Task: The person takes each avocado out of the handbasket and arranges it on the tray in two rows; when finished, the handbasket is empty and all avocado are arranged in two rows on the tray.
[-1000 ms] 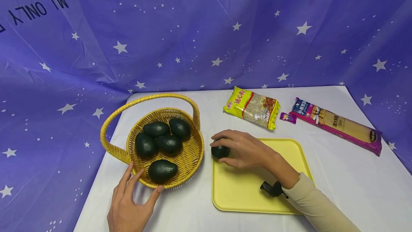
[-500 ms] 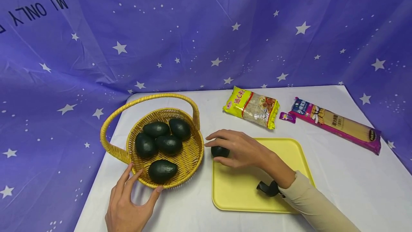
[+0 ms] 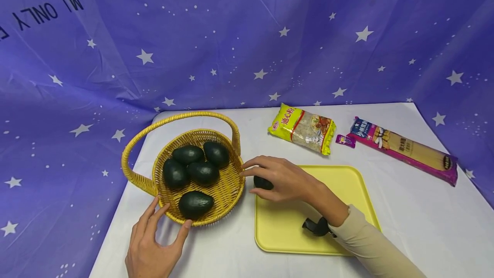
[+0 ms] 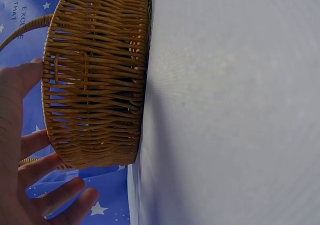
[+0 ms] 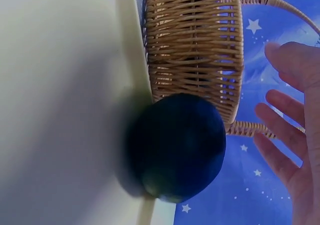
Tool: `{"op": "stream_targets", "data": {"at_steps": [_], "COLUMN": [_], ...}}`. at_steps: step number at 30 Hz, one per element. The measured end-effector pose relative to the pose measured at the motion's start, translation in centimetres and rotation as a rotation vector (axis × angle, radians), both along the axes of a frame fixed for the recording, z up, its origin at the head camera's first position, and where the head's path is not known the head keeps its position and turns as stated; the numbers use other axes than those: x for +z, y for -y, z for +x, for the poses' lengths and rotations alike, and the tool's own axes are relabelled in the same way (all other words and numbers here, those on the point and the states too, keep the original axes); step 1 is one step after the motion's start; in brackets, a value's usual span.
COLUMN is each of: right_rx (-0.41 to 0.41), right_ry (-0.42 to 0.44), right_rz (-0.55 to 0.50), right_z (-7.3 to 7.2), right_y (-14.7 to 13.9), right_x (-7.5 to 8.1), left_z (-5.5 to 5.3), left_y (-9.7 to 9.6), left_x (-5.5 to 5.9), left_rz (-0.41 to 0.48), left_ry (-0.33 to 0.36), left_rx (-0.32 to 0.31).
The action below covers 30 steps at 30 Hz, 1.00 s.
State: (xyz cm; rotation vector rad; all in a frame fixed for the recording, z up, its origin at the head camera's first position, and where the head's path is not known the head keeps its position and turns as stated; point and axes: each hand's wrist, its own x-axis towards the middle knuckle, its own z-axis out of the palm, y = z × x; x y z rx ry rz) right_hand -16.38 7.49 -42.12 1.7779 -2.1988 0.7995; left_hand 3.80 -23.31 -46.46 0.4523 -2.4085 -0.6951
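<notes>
Ref = tray [image 3: 278, 231]. Basket [image 3: 231, 188] left of it, five avocados [image 3: 203, 173] inside. Another avocado [image 3: 263, 182] at tray's far-left corner. Pasta bag [image 3: 302, 128] behind tray, spaghetti packet [image 3: 405, 151] behind-right, sachet [image 3: 345, 140] behind, between those two. All on table [image 3: 417, 218].

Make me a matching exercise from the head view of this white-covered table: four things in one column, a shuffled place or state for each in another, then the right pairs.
Things
1. Round yellow wicker basket with an arched handle
2. Flat yellow rectangular tray
3. Long magenta-and-blue plastic packet
4. Small purple sachet

Places or states
A. Between two larger packets
B. Partly hidden by a beige sleeve
C. Holding five dark green oval avocados
D. Farthest right on the table

Right pairs
1-C, 2-B, 3-D, 4-A
</notes>
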Motion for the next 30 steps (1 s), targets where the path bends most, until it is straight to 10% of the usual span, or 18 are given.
{"op": "stream_targets", "data": {"at_steps": [30], "right_rx": [0.078], "right_ry": [-0.025], "right_rz": [0.018], "right_z": [1.5], "right_y": [4.8], "right_x": [0.1], "left_z": [-0.2], "left_y": [-0.2], "left_x": [0.2], "left_rz": [0.027], "left_ry": [0.031], "left_rx": [0.014]}}
